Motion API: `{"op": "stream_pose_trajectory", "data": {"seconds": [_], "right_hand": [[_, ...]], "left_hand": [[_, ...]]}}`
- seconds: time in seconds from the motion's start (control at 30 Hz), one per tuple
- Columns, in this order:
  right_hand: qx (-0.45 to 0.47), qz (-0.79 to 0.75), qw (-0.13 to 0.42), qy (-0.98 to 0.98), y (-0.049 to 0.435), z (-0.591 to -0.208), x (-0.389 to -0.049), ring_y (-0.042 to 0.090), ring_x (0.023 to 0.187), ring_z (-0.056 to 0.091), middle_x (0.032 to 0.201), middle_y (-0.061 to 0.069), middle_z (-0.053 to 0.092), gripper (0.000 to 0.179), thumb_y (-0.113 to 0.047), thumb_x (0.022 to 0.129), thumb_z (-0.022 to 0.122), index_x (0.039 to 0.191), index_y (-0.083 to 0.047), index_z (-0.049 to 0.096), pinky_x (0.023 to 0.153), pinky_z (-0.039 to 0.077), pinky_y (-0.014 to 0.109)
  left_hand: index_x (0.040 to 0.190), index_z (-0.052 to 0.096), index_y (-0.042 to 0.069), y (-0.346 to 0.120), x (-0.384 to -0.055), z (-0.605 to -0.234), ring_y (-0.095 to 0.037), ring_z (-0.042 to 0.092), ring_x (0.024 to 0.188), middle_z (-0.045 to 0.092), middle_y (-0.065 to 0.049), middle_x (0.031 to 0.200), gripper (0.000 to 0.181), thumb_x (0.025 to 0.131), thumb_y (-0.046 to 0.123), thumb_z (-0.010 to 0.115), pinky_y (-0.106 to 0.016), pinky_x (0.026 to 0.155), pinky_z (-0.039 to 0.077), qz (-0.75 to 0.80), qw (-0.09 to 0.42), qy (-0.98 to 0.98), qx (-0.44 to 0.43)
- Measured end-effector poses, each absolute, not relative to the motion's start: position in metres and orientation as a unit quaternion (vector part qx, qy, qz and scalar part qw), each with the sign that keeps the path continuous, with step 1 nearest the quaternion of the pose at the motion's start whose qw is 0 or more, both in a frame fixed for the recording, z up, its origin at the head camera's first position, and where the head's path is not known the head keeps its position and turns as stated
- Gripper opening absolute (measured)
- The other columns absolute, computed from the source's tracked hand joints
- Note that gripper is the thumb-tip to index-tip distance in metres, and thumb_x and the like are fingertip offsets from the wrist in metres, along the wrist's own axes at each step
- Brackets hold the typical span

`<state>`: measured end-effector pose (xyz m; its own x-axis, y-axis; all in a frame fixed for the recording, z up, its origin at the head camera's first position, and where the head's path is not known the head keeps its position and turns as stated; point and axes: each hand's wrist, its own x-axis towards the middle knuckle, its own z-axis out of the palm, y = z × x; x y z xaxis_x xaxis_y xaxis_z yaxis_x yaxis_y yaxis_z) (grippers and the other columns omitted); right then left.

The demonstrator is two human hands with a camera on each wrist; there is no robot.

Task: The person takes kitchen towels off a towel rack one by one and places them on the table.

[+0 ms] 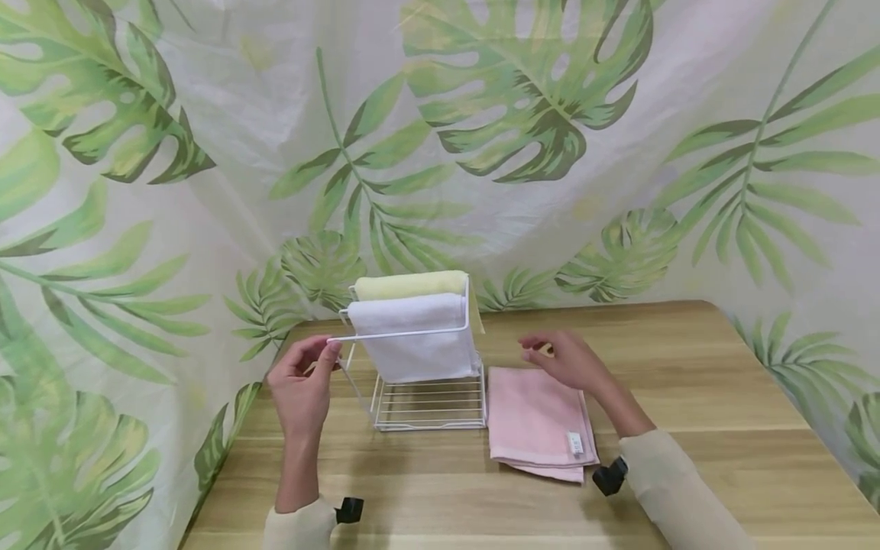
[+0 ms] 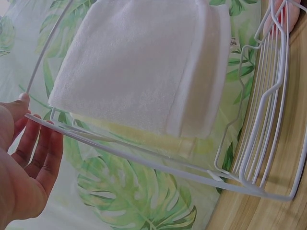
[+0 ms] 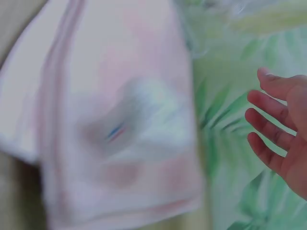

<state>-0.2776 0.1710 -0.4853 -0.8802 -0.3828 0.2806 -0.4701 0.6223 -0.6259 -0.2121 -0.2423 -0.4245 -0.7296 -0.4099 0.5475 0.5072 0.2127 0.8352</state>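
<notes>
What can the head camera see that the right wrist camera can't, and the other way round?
Only the head view: the left hand pinching a bar of the white rack, and two black gadgets at the wrists.

Only the right wrist view: blue and red marks on the label.

Both: the pink towel with that label, the right hand and the leafy cloth.

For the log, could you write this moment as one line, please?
Left hand: pinches white wire rack; right hand: empty; pink towel: folded on table
</notes>
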Motion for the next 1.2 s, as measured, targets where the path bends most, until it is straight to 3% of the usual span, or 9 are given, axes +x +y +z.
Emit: {"op": "stream_pose_trajectory", "data": {"seconds": [0.37,0.67,0.83,1.0,1.2], "right_hand": [[0.316,0.377,0.161,-0.856,0.140,-0.401,-0.256,0.027,0.109,0.076,0.122,0.008,0.080,0.028,-0.018,0.099,0.079,0.126,-0.008,0.077,0.092,0.067,0.049],[0.360,0.375,0.203,-0.830,0.119,-0.361,-0.248,0.023,0.107,0.075,0.123,0.006,0.079,0.032,-0.018,0.097,0.081,0.128,-0.011,0.076,0.092,0.066,0.045],[0.391,0.360,0.232,-0.815,0.104,-0.343,-0.252,0.026,0.116,0.073,0.125,0.007,0.077,0.032,-0.017,0.097,0.081,0.128,-0.009,0.076,0.098,0.064,0.046],[0.417,0.339,0.235,-0.810,0.083,-0.326,-0.258,0.026,0.124,0.070,0.128,0.008,0.076,0.033,-0.016,0.098,0.081,0.128,-0.007,0.075,0.106,0.061,0.045],[0.431,0.318,0.194,-0.822,0.057,-0.313,-0.269,0.026,0.128,0.069,0.132,0.008,0.075,0.038,-0.018,0.097,0.081,0.133,-0.007,0.073,0.112,0.058,0.045]], "left_hand": [[0.104,0.075,-0.013,-0.241,-0.214,-0.423,-0.003,0.070,0.066,0.074,0.009,0.079,0.019,0.092,0.000,0.083,-0.015,0.063,0.064,-0.630,0.371,-0.682,-0.036],[0.104,0.075,-0.014,-0.242,-0.213,-0.425,-0.003,0.071,0.067,0.074,0.010,0.079,0.019,0.093,-0.001,0.082,-0.015,0.062,0.064,-0.629,0.368,-0.684,-0.037],[0.104,0.076,-0.012,-0.241,-0.212,-0.424,-0.004,0.071,0.068,0.074,0.011,0.080,0.018,0.093,0.001,0.082,-0.015,0.063,0.064,-0.624,0.365,-0.690,-0.029],[0.104,0.076,-0.011,-0.242,-0.212,-0.423,-0.005,0.072,0.067,0.074,0.011,0.079,0.018,0.093,0.003,0.083,-0.014,0.062,0.063,-0.623,0.362,-0.693,-0.026],[0.104,0.076,-0.010,-0.243,-0.211,-0.422,-0.002,0.071,0.068,0.074,0.011,0.080,0.018,0.094,0.004,0.082,-0.016,0.064,0.065,-0.621,0.359,-0.697,-0.026]]}}
